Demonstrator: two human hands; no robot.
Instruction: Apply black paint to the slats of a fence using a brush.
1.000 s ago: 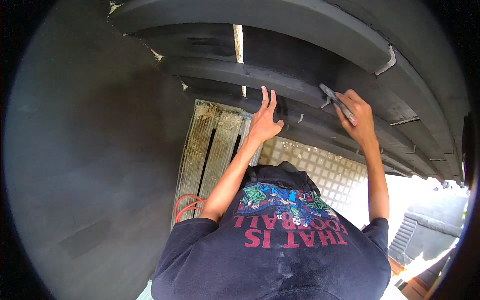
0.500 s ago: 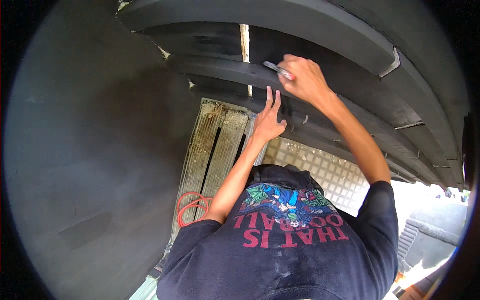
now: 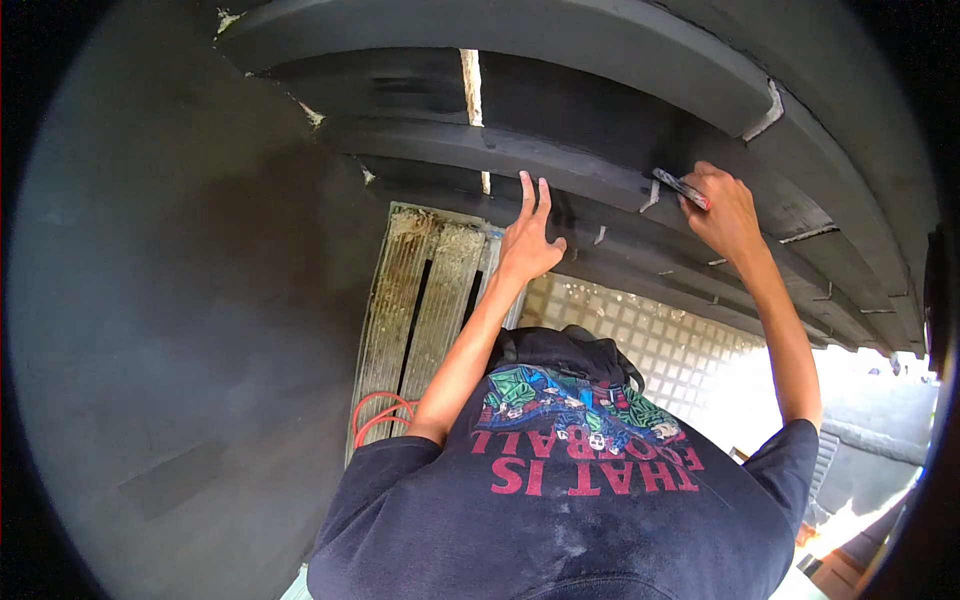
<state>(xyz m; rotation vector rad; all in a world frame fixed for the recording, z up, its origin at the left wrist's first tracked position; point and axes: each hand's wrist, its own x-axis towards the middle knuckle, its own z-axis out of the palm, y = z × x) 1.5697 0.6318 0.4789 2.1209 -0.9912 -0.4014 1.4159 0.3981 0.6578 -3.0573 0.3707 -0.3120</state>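
Gripped in my right hand is a slim, pale-smeared tool with a red part by the fingers; its exact kind is not clear. The tool's tip is beside a pale joint in a dark grey curved moulding, close to a darker patch. My left hand is empty, with two fingers stretched out and the thumb apart. Its fingertips are at the lower edge of the same moulding. Above it, a cream-coloured vertical strip shows between dark panels.
Below the mouldings runs a worn, ribbed plank platform with a coiled red hose or cord. A large dark grey wall fills the left. Light-coloured square tiles show far below, and more curved ledges continue to the right.
My right hand has moved right and slightly down along the moulding with the tool, which now reaches the pale joint. My left hand keeps nearly the same place and pose.
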